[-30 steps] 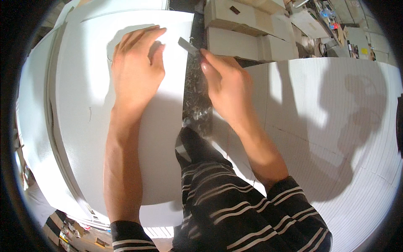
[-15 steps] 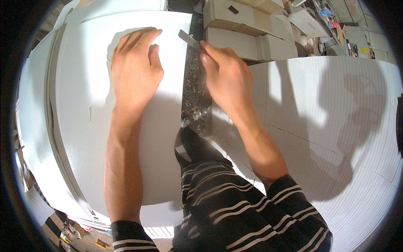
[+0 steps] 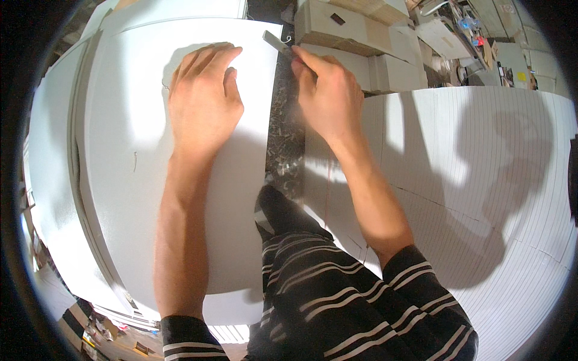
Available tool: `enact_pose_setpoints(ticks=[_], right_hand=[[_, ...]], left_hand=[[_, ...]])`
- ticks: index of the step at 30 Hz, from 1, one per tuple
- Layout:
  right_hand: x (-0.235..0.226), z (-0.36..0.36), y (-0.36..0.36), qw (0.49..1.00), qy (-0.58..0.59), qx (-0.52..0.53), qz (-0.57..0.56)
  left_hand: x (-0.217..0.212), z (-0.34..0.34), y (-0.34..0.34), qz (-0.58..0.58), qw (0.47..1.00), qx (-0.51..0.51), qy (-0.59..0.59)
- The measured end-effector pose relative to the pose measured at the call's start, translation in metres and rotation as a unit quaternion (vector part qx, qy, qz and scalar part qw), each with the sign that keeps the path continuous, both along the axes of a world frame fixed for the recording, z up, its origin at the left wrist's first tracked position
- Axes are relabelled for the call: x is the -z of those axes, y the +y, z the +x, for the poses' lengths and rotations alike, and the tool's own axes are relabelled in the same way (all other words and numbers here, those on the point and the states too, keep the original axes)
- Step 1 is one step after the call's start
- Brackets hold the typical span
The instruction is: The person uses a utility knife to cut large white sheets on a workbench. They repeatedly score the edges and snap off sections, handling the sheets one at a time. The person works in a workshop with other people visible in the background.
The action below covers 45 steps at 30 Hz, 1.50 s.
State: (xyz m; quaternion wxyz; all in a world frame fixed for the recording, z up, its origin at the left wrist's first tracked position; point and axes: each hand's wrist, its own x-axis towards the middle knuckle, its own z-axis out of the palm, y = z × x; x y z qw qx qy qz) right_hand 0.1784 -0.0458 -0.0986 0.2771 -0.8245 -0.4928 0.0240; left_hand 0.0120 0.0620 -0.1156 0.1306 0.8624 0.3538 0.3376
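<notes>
White foam boards (image 3: 150, 180) cover the workspace; left hand (image 3: 201, 102) lies flat, released, right hand's (image 3: 328, 96) grip pinches a blade (image 3: 276, 42).

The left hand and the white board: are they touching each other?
Touching. The head view shows the left hand lying flat, palm down, on the white board, fingers spread, no gap under it.

Cardboard boxes (image 3: 355, 30), tan and rectangular, stacked just behind the white ribbed board (image 3: 481, 156). One has a small dark slot on its face. Small bright packages (image 3: 475, 39) right of boxes, too blurred to identify.
</notes>
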Motion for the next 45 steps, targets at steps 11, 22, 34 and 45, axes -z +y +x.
enact_pose_setpoints(ticks=[11, 22, 34, 45], right_hand=[[0.004, 0.009, 0.016, 1.000, -0.019, 0.010, 0.001], [0.005, 0.014, 0.014, 1.000, -0.020, 0.000, -0.020], [0.018, 0.027, 0.024, 0.999, -0.037, -0.022, 0.014], [0.045, 0.083, 0.012, 0.818, 0.550, 0.069, 0.153]], left_hand=[[0.001, 0.000, -0.002, -0.019, 1.000, -0.003, -0.007], [0.002, -0.001, -0.002, -0.017, 1.000, -0.006, -0.006], [0.003, 0.000, 0.004, -0.009, 1.000, -0.001, -0.021], [0.013, -0.008, 0.011, -0.067, 0.995, -0.010, -0.078]])
